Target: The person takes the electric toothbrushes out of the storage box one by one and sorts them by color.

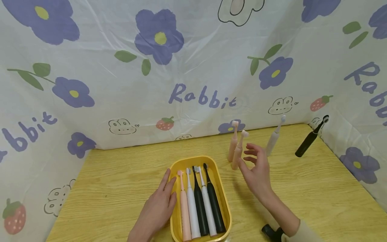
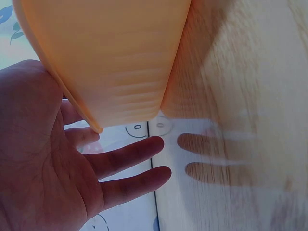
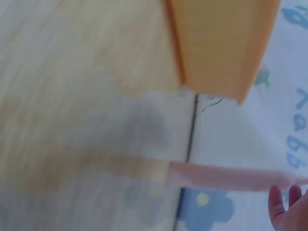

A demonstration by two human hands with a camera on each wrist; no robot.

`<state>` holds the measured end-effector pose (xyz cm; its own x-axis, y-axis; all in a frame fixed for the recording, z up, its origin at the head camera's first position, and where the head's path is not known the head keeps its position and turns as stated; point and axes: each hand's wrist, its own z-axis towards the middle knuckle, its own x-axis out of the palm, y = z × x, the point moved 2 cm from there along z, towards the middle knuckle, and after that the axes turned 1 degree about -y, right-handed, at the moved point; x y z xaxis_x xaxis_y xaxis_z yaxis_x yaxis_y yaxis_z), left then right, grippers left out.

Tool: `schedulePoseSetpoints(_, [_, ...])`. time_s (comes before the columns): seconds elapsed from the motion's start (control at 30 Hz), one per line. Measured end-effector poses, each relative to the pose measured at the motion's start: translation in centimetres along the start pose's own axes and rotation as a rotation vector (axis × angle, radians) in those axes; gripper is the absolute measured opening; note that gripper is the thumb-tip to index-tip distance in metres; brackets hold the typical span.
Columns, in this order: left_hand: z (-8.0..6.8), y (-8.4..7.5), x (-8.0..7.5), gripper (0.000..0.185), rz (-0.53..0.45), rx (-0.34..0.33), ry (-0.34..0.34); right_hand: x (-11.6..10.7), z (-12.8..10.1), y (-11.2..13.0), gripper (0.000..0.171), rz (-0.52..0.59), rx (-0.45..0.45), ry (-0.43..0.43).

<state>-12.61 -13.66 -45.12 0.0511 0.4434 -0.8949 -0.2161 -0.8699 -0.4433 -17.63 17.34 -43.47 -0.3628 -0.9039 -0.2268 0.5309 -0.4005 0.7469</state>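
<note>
My left hand point(image 1: 158, 205) rests at the left rim of a yellow tray point(image 1: 225, 198), its fingers extended along the edge. In the left wrist view, the hand's fingers point(image 2: 130, 156) are spread beside the tray wall point(image 2: 120, 62). Inside the tray lie a pink electric toothbrush point(image 1: 185, 215), a white one point(image 1: 192, 211) and several more, black and white. My right hand point(image 1: 257, 171) holds nothing, its thumb and fingers apart, close beside an upright pink toothbrush point(image 1: 237, 157). Another pink toothbrush point(image 1: 232, 148) stands just behind. The right wrist view shows a pink handle point(image 3: 216, 177) near the fingertips.
Farther right on the wooden table point(image 1: 121, 188) stand a white toothbrush point(image 1: 272, 143) and a black toothbrush point(image 1: 306, 144). A cloth point(image 1: 199, 50) printed with flowers and rabbits surrounds the back and sides. Below my right forearm is a black object point(image 1: 272, 232).
</note>
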Motion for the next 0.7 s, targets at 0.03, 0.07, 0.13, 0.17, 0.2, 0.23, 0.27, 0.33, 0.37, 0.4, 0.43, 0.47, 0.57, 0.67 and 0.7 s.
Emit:
schedulePoseSetpoints(0.03, [0.0, 0.0, 0.0, 0.047, 0.001, 0.0, -0.001, 0.1, 0.0, 0.5, 0.051, 0.023, -0.028, -0.004])
schedulePoseSetpoints(0.07, [0.0, 0.0, 0.0, 0.047, 0.001, -0.001, 0.0, 0.2, 0.0, 0.9, 0.05, 0.05, -0.055, -0.006])
schedulePoseSetpoints(0.13, [0.0, 0.0, 0.0, 0.047, -0.001, -0.003, 0.003, 0.6, -0.1, 1.9, 0.049, 0.113, -0.116, 0.001])
schedulePoseSetpoints(0.17, [0.0, 0.0, 0.0, 0.047, -0.002, -0.004, 0.003, 0.9, -0.2, 2.4, 0.048, 0.146, -0.143, 0.013])
schedulePoseSetpoints(0.2, [0.0, 0.0, 0.0, 0.048, -0.003, -0.005, 0.004, 1.2, -0.3, 2.8, 0.048, 0.172, -0.16, 0.033])
schedulePoseSetpoints(0.23, [0.0, 0.0, 0.0, 0.048, -0.005, -0.005, 0.005, 1.5, -0.4, 3.3, 0.047, 0.193, -0.167, 0.056])
schedulePoseSetpoints(0.27, [0.0, 0.0, 0.0, 0.048, -0.004, -0.005, 0.005, 1.8, -0.6, 3.7, 0.046, 0.21, -0.164, 0.082])
schedulePoseSetpoints(0.33, [0.0, 0.1, 0.0, 0.048, -0.002, -0.003, 0.005, 2.5, -1.0, 4.3, 0.045, 0.237, -0.118, 0.149])
schedulePoseSetpoints(0.37, [0.0, 0.1, 0.0, 0.048, -0.001, -0.001, 0.004, 2.8, -1.2, 4.6, 0.044, 0.25, -0.075, 0.186])
schedulePoseSetpoints(0.4, [0.0, 0.1, 0.0, 0.048, 0.0, 0.001, 0.004, 3.1, -1.4, 4.9, 0.044, 0.259, -0.022, 0.224])
schedulePoseSetpoints(0.43, [0.0, 0.1, 0.0, 0.047, 0.002, 0.003, 0.003, 3.4, -1.6, 5.1, 0.044, 0.266, 0.036, 0.262])
schedulePoseSetpoints(0.47, [0.0, 0.1, 0.0, 0.047, 0.003, 0.005, 0.001, 3.6, -1.8, 5.3, 0.045, 0.273, 0.095, 0.299])
schedulePoseSetpoints(0.57, [0.0, 0.1, 0.0, 0.047, 0.004, 0.005, -0.002, 4.3, -2.2, 5.7, 0.047, 0.269, 0.258, 0.402])
schedulePoseSetpoints(0.67, [-0.1, 0.1, 0.0, 0.047, 0.001, 0.008, -0.009, 4.9, -2.6, 6.0, 0.052, 0.225, 0.374, 0.511])
schedulePoseSetpoints(0.7, [-0.1, 0.1, 0.0, 0.047, -0.001, 0.008, -0.01, 5.1, -2.7, 6.1, 0.054, 0.203, 0.399, 0.547])
